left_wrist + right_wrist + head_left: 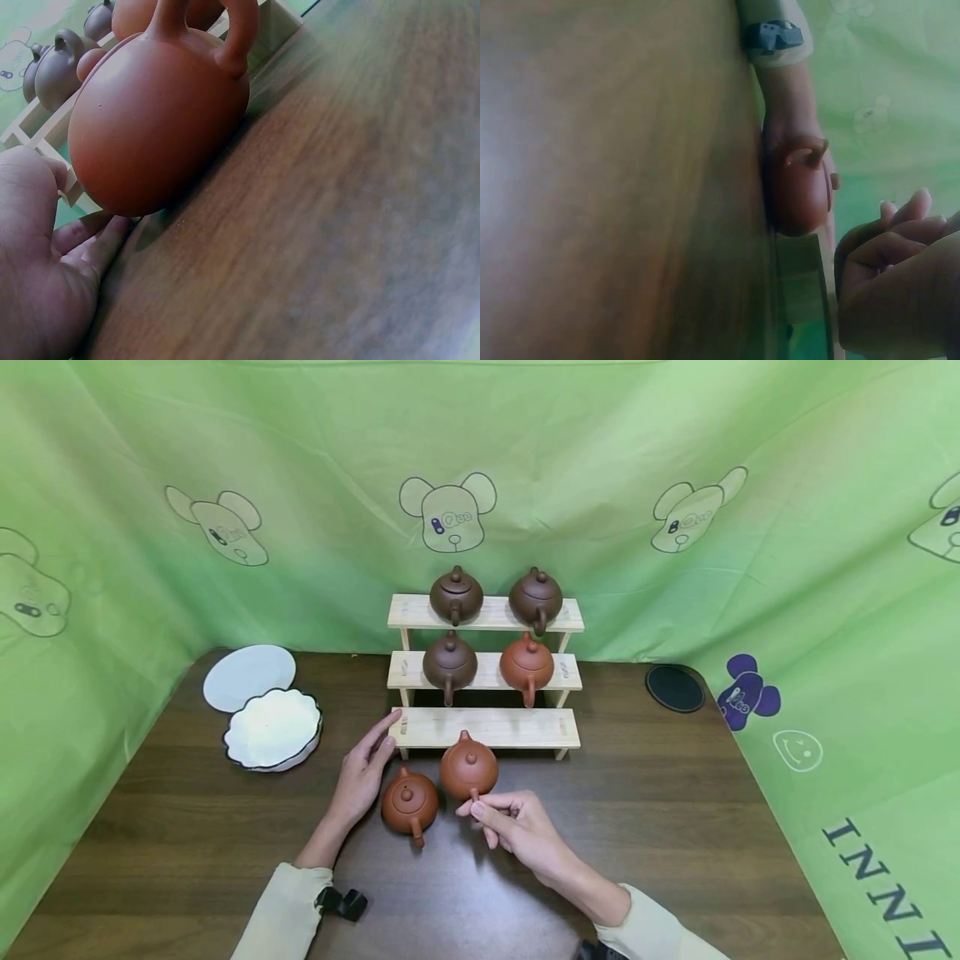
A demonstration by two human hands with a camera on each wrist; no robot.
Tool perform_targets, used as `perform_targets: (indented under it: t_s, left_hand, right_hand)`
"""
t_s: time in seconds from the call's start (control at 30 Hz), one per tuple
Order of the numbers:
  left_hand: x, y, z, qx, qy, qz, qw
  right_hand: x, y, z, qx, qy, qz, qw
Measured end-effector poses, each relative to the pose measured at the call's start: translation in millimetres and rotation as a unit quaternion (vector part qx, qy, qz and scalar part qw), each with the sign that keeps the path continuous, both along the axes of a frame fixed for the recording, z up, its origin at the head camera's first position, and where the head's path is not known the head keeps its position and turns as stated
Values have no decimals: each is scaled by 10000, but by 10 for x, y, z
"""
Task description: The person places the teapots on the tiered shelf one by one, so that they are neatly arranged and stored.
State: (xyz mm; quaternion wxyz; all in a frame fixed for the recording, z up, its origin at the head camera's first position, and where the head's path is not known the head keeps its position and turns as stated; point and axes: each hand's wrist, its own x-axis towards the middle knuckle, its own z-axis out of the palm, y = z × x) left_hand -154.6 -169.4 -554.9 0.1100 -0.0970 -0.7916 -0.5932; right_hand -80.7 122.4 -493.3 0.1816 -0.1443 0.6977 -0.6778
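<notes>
My right hand (528, 835) pinches the handle of a reddish-brown clay teapot (468, 770), which is raised in front of the lowest step of a three-step wooden stand (525, 725). Its spout points toward the stand. My left hand (360, 777) has its fingers extended at the left end of that lowest step, with fingertips touching the wood. Between the hands, a second reddish-brown teapot (408, 803) sits on the table, its handle toward me; it looms large beside the left hand in the left wrist view. In the right wrist view, the right hand's fingers (889, 251) are curled, and the held teapot is mostly hidden.
Two dark brown teapots stand on the top step (495, 612). The middle step holds a dark brown teapot (450, 662) and a reddish one (527, 664). At left are a scalloped white bowl (273, 731) and a white oval plate (247, 677); a black coaster (675, 687) lies at right.
</notes>
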Motion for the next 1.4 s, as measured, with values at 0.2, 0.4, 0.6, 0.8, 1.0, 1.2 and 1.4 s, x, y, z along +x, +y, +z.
perform_targets:
  t_s: [0.2,0.4,0.6,0.8,1.0,1.2,1.4]
  left_hand:
    - [27,18,39,-29,-22,24,10000]
    - [37,30,71,-112,-79,30,9999]
    - [-5,-11,-6,-182,-199,19,9996]
    - [38,28,90,-90,-331,16,9994]
    - [-62,-37,-138,-149,-126,24,9998]
    - [-91,-57,-188,-136,-136,-5,9998]
    - [4,6,-1,-2,205,-20,9998]
  right_hand:
    - [-80,-71,4,47,184,-199,9996]
    - [-136,-135,21,70,344,-409,9985]
    - [-188,-201,58,-51,492,-497,9975]
    - [-246,-282,51,-112,585,-568,9966]
    - [-307,-376,32,-222,504,-627,9965]
    - [-386,-487,28,-318,519,-643,9961]
    - [-456,-560,15,-330,406,-650,9965]
